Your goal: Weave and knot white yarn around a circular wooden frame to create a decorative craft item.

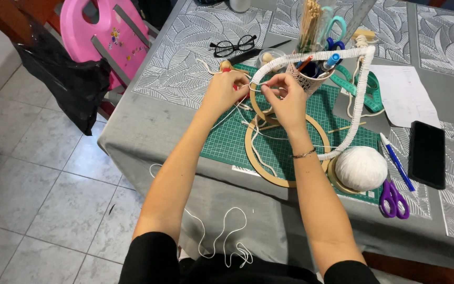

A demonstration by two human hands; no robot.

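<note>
My left hand (226, 93) and my right hand (285, 100) meet above a green cutting mat (227, 144), both pinching thin white cord (248, 88) at the end of a large hoop wrapped in white cord (362, 89). The hoop is tilted up off the table, its wrapped arc running from my hands to the right and down. A flat wooden ring (253, 165) lies on the mat below my hands. Loose white cord (227, 247) trails down over the table edge toward my lap. A bracelet sits on my right wrist.
A white yarn ball (361, 168) rests on a wooden ring. Purple scissors (393, 201), a blue pen (398, 165), a black phone (426, 153), paper (403, 94), glasses (233, 46), a cup of pens (311, 73) and green tape measure (374, 89) lie around. A pink chair (98, 31) stands at left.
</note>
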